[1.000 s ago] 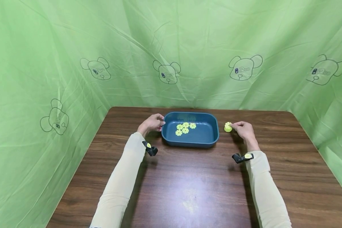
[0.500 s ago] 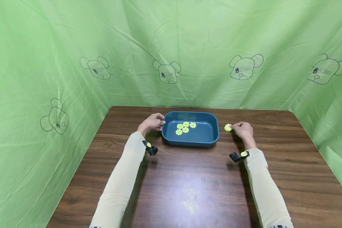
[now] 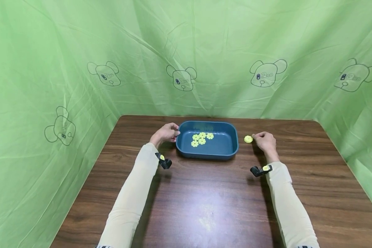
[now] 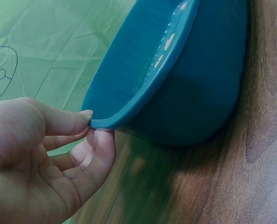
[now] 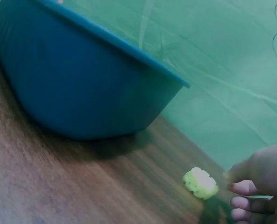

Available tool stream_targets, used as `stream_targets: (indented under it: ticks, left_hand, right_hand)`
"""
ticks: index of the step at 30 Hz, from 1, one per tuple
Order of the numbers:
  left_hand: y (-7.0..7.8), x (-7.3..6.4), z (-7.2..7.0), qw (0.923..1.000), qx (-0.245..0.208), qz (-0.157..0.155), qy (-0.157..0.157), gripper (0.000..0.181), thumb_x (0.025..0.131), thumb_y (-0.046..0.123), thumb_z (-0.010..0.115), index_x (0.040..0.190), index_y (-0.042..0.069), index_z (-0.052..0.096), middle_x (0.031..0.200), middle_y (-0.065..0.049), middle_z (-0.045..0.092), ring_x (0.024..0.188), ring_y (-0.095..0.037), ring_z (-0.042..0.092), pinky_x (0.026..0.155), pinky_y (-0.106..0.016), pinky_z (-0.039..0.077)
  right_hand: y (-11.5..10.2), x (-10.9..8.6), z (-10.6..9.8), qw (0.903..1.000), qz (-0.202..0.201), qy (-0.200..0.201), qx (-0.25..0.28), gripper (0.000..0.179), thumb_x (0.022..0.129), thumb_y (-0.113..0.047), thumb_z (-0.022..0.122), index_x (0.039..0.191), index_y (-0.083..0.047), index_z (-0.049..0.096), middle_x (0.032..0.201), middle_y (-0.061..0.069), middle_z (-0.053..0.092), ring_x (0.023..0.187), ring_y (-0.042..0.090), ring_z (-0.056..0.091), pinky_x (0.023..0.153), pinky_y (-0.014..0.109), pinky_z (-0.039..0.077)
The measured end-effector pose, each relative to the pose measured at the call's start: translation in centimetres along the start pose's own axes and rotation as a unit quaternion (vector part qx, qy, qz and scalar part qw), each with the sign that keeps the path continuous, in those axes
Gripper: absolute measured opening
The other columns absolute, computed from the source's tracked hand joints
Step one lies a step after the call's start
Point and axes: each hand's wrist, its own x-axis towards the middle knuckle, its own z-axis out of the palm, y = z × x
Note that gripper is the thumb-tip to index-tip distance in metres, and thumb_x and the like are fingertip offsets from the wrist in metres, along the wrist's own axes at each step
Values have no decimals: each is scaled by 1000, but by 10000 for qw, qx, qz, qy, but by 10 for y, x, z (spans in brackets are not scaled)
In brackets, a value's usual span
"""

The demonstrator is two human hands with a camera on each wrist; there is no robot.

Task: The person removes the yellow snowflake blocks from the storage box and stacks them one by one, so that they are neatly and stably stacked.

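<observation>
My left hand (image 3: 165, 133) pinches the left rim of a blue rectangular plastic tub (image 3: 210, 156). The left wrist view shows the thumb on top of the rim (image 4: 103, 123) and fingertips beneath it. Inside the tub lie several yellow flower-shaped pieces (image 3: 202, 141), grouped left of its middle. To the right of the tub, a small yellow stack of flower-shaped pieces (image 3: 248, 139) sits flat on the table. My right hand (image 3: 265, 140) is just right of this stack (image 5: 201, 183), its fingers loosely bent. In the right wrist view a narrow gap parts them, with no piece visible in the fingers.
The brown wooden table (image 3: 179, 193) reflects a bright patch of light near its front. Green cloth (image 3: 220, 96) with bear-face drawings hangs behind and at both sides. Black wrist cameras (image 3: 260, 171) sit on both sleeves.
A tilted flower-shaped piece in my right fingers has come down flat onto the stack. Those fingers have let go and drawn slightly right. The left hand stays on the tub.
</observation>
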Motion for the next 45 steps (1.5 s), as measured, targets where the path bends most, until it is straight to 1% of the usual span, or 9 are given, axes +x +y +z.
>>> stream_targets:
  ticks: [3,10,15,20,21,27,28,37,45]
  left_hand:
    - [0,0,0,10000,-9,-3,0,33,97,5,52,129,3,43,87,-8,49,71,-16,53,99,-49,48]
    - [-1,-1,1,10000,31,56,0,34,96,4,53,129,2,43,86,-8,49,71,-16,53,98,-49,48]
    - [0,-1,1,10000,59,57,-8,33,96,4,52,128,2,43,86,-8,50,70,-16,53,96,-47,50]
    - [0,-1,1,10000,86,38,-17,33,97,5,52,129,3,44,87,-7,50,71,-16,53,90,-42,53]
    - [2,-4,1,10000,75,1,-43,34,97,5,52,130,2,43,88,-8,50,72,-17,53,91,-42,52]
    - [0,-3,2,10000,34,16,-27,34,97,5,52,130,3,43,89,-9,49,73,-17,53,95,-46,50]
    - [-3,0,2,10000,37,58,7,33,97,5,52,129,3,43,88,-8,50,71,-16,53,94,-46,51]
    - [-4,-1,2,9999,-5,91,57,34,96,5,53,129,3,43,87,-9,50,71,-16,53,97,-48,49]
    - [-4,-1,2,10000,30,62,66,34,97,5,53,129,4,43,87,-9,50,72,-16,53,97,-48,49]
  right_hand:
    - [-4,-2,-4,9999,-38,71,147,40,95,-38,52,109,-3,64,118,20,61,113,38,50,93,44,41]
    - [-17,-5,-10,9979,-361,337,410,38,95,-37,52,111,-4,63,116,17,61,112,35,51,95,44,39]
    - [-30,-10,-12,9964,-543,386,529,36,95,-37,53,109,-5,62,110,14,60,104,31,51,87,38,39]
    - [-42,-16,-11,9945,-717,359,671,35,94,-37,56,109,-6,62,105,12,61,99,27,52,79,31,39]
    - [-44,-16,-11,9942,-757,324,695,36,94,-38,56,109,-6,63,105,11,61,98,26,52,78,30,39]
    - [-54,-17,-4,9911,-1042,201,809,35,94,-39,56,109,-8,64,106,10,62,94,21,52,77,28,39]
    - [-56,-18,-2,9905,-1085,211,822,34,94,-38,57,109,-8,64,105,10,62,94,21,52,77,28,39]
    - [-76,-25,10,9866,-1378,171,853,33,92,-36,61,106,-7,64,103,11,62,93,22,52,78,28,39]
    - [-87,-25,22,9834,-1558,127,919,33,91,-37,62,106,-8,65,103,11,63,94,22,54,78,28,41]
